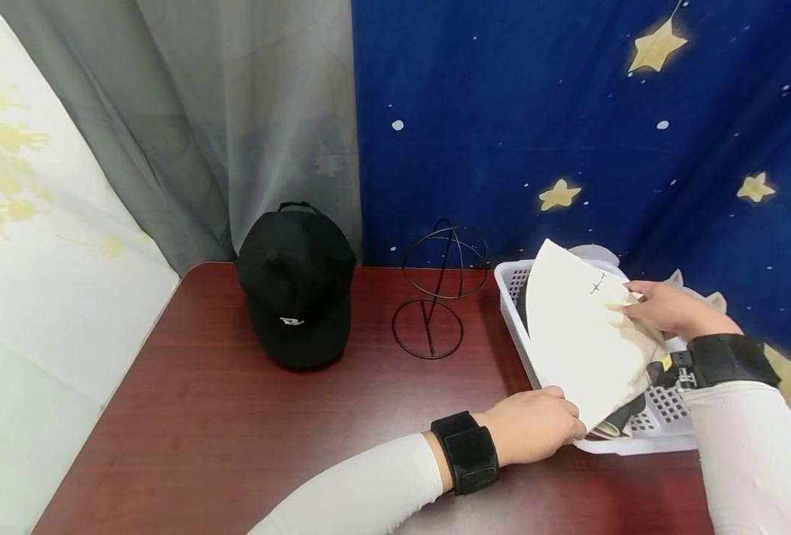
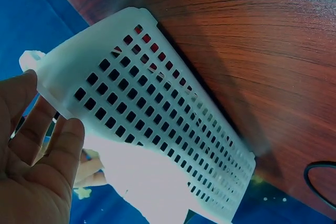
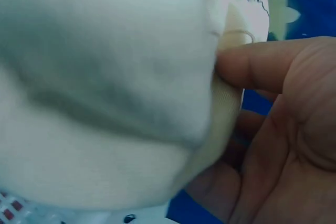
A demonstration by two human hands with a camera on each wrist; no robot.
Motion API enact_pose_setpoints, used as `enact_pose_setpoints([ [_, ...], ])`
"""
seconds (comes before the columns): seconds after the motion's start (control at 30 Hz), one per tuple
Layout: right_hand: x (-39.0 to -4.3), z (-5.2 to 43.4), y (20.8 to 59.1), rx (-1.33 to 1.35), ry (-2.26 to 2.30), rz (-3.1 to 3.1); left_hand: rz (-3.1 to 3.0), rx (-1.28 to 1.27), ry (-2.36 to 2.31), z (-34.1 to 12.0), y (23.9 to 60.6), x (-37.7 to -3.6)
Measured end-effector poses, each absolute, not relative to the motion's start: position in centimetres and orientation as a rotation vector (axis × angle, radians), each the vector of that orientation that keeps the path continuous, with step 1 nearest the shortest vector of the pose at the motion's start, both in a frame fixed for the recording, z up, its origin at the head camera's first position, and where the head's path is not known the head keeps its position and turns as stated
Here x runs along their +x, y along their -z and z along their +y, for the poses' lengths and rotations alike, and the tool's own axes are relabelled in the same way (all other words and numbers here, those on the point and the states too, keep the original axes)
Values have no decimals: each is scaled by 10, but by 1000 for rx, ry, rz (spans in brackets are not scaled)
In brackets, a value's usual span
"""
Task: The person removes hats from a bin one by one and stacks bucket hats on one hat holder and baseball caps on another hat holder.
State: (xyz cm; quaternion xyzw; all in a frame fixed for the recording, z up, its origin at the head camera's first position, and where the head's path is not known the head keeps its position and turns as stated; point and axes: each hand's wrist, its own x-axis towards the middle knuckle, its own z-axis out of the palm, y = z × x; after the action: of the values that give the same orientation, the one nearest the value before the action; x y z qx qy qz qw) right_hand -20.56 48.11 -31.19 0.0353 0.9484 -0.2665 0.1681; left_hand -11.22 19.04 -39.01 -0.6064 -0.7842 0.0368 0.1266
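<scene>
Dark wooden table (image 1: 235,416) before grey curtain (image 1: 235,111) and starry blue cloth (image 1: 536,111).

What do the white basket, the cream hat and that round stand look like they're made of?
The white basket looks like moulded plastic: smooth matte walls punched with square holes. The cream hat, gripped by the right hand and left hand, seems soft woven fabric with stitched lettering. The round stand appears to be thin black wire, probably metal.

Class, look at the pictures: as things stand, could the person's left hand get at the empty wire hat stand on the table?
Probably yes. The wire hat stand stands apart on bare table, nothing between it and the left hand; but that hand holds the cream hat, so it must let go first.
</scene>
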Motion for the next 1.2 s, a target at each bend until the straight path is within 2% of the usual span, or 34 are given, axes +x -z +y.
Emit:
enact_pose_setpoints([
  [0.17,-200,477,303,-36,679,2842,-2267,-1757,-91,190,394,-112],
  [0.47,-189,466,281,-23,614,2953,-2226,-1741,-55,186,395,-110],
  [0.77,-178,440,251,-152,527,3164,-2209,-1744,9,189,399,-116],
  [0.93,-166,425,235,-201,491,3277,-2400,-1769,344,187,398,-116],
  [1.03,-157,416,226,-243,460,3346,-2502,-1635,772,181,393,-115],
  [1.2,-139,400,211,-382,411,3465,-2489,-1083,1388,157,378,-116],
])
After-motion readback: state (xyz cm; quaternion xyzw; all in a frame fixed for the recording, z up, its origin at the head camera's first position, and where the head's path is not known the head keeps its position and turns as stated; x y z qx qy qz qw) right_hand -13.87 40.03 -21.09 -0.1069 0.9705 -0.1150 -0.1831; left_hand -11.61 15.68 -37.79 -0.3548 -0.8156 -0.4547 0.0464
